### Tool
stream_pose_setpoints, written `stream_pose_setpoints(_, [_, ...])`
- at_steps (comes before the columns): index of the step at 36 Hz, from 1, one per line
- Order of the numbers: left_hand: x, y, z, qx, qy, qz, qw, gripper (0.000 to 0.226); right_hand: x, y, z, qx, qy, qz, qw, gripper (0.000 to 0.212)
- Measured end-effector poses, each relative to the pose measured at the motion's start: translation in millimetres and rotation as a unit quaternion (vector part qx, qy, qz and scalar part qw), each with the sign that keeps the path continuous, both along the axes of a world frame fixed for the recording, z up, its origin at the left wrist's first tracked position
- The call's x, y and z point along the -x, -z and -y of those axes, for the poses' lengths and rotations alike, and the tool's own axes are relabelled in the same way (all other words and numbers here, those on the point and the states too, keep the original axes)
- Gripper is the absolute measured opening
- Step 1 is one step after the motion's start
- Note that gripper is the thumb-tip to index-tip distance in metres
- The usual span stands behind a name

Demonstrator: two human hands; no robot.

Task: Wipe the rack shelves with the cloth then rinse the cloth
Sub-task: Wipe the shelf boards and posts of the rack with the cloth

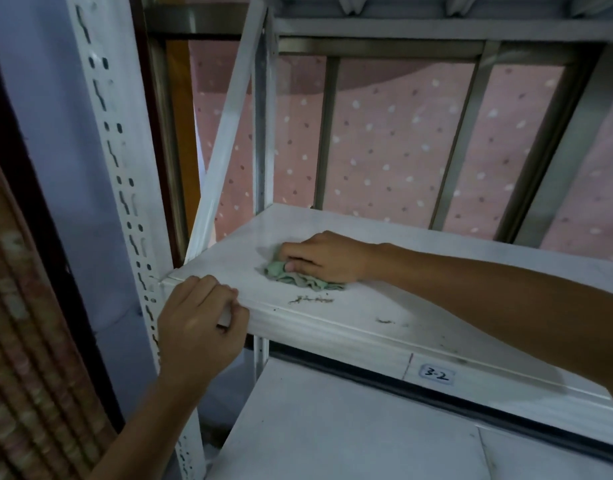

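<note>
cloth: green, bunched, pressed onto the white shelf near its left end | right hand: fingers curled over the cloth | left hand: shelf's front lip gripped, fingers curled round it | step: dark crumbs just before the cloth are best swept up in one even stroke, with the cloth spread wider

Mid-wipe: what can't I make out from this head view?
All in the head view:
- Cloth: mostly under the right hand; its size is unclear.
- Shelf: right end cut off by the frame edge, part hidden under the forearm.
- Dark specks near the shelf's front edge: too small to identify.
</note>
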State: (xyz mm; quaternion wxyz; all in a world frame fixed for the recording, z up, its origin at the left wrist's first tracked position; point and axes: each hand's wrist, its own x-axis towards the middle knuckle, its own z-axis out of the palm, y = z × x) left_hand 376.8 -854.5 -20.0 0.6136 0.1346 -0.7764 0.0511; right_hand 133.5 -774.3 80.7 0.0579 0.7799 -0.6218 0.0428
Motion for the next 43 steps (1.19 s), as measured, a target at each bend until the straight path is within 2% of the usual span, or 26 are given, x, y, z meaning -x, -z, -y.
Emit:
stream_pose_setpoints(2, [-1.5, -4.3, -1.4, 0.008, 0.006, 0.014, 1.000, 0.023, -7.7, 0.0, -10.9, 0.006, -0.009, -0.002, 1.000, 0.007])
stream_pose_setpoints(7, [6.2, -14.6, -8.3, 0.024, 0.052, 0.058, 0.997, 0.023, -10.2, 0.4, -20.9, 0.040, 0.035, 0.010, 0.999, 0.017])
stream_pose_setpoints(15, [14.7, -28.5, -7.8, 0.001, 0.078, 0.083, 0.993, 0.021, 30.4, -5.2, -42.2, 0.028, 0.235, -0.008, 0.972, 0.021])
stream_pose_setpoints(21, [9.7, -21.1, -11.1, -0.034, 0.117, 0.066, 0.990, 0.022, 57.9, -4.9, -115.7, 0.051, 0.392, -0.002, 0.919, 0.031])
stream_pose_setpoints(26, [7.8, -21.4, -12.1, -0.075, 0.098, 0.052, 0.991, 0.020, 69.1, -3.1, -199.4, 0.043, 0.489, -0.014, 0.871, 0.032])
stream_pose_setpoints(31, [17.1, -27.6, -23.8, -0.102, 0.065, 0.034, 0.992, 0.019, 66.9, -0.9, -281.0, 0.051, 0.552, -0.019, 0.832, 0.028])
stream_pose_setpoints(36, [20.3, -21.9, -17.1, -0.091, 0.038, -0.013, 0.995, 0.026, 68.6, 1.1, -355.6, 0.039, 0.602, -0.020, 0.797, 0.023])
stream_pose_setpoints(43, [21.9, -16.5, -24.1, -0.079, -0.007, -0.012, 0.997, 0.026, 62.9, 3.8, -410.7, 0.037, 0.665, -0.037, 0.745, 0.023])
